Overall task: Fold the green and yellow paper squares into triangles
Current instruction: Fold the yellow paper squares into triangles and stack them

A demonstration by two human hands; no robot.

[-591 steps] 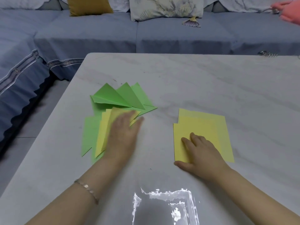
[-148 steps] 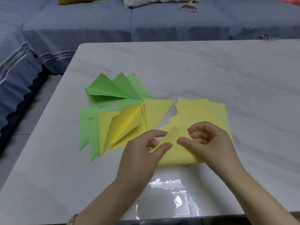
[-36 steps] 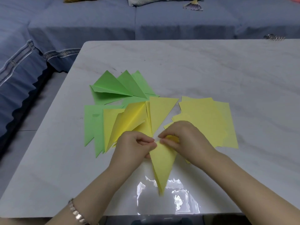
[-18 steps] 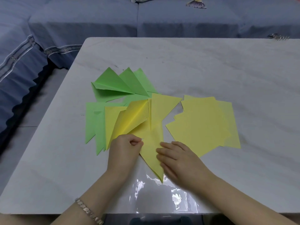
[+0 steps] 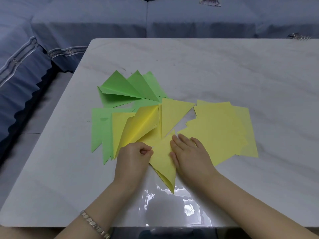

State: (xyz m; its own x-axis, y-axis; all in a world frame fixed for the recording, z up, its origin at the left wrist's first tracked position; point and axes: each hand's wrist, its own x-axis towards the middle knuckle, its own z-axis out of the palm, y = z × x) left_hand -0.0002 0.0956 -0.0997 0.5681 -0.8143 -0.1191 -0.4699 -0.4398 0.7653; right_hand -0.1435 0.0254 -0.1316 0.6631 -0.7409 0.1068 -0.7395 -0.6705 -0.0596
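left hand point(image 5: 135, 156) — curled, apparently pinching edge of yellow triangle point(image 5: 163, 163) | right hand point(image 5: 189, 153) — fingers straight, pressing it flat | worktop point(image 5: 224, 69): green triangles point(image 5: 127, 87) behind, yellow squares point(image 5: 221, 128) beside

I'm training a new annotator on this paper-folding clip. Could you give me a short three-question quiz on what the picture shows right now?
1. True or false: the right hand lies flat on the yellow triangle nearest the table edge.
2. The unfolded yellow squares lie: A) at the table's far edge, B) right of the pressed triangle, C) in a box.
3. Which wrist wears the bracelet?
Key: 1 true; 2 B; 3 the wrist of the left hand.
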